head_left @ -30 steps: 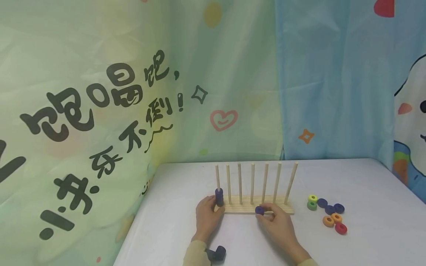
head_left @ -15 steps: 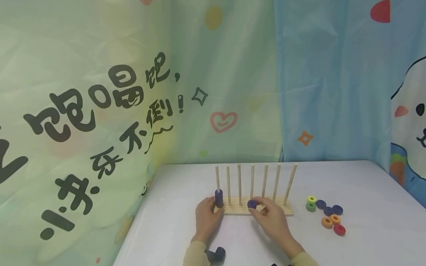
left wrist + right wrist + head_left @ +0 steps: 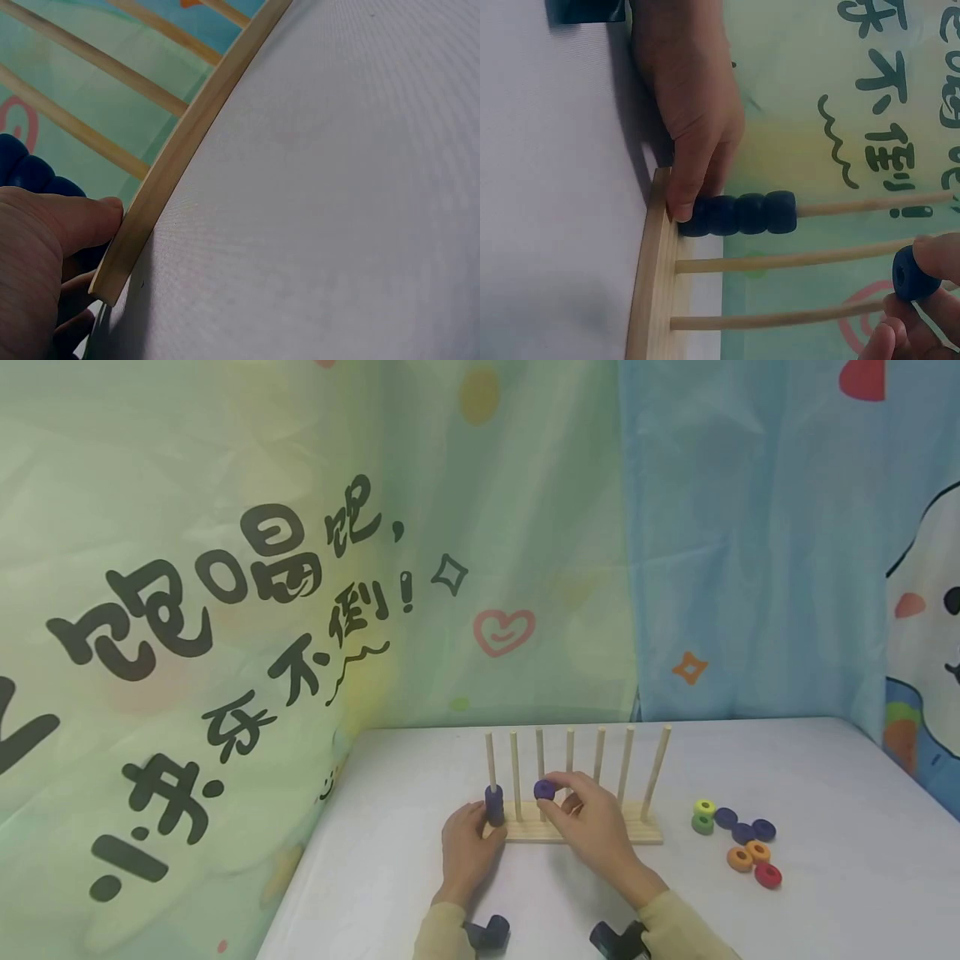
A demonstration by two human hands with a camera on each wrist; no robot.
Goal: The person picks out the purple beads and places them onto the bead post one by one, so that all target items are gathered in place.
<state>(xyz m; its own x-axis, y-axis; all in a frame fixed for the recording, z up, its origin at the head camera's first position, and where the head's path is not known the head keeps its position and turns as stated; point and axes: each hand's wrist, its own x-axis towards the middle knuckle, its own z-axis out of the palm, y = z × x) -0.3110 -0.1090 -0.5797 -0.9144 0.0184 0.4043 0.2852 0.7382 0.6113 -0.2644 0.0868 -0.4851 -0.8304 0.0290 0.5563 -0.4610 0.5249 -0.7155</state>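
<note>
A wooden peg rack (image 3: 532,833) with several upright pegs stands on the table. My left hand (image 3: 467,853) grips the left end of its base, thumb on the front edge; in the left wrist view the other fingers are partly hidden behind the wooden base (image 3: 176,154). Several dark blue beads (image 3: 742,214) are stacked on the leftmost peg, beside that hand. Between thumb and fingers, my right hand (image 3: 596,827) pinches one more blue bead (image 3: 544,790). That bead is raised in front of the third peg from the left, below the peg tops, its hole visible in the right wrist view.
To the right of the rack lie loose beads: yellow (image 3: 704,808), green (image 3: 702,823), several blue (image 3: 743,833), two orange (image 3: 740,859) and one red (image 3: 768,875). Dark wrist-worn devices (image 3: 621,939) show by both sleeves. Printed curtains hang behind the white table (image 3: 360,860).
My right hand has carried the blue bead leftward and up, from low before the rack's right half to the third peg. The left hand keeps its place on the base.
</note>
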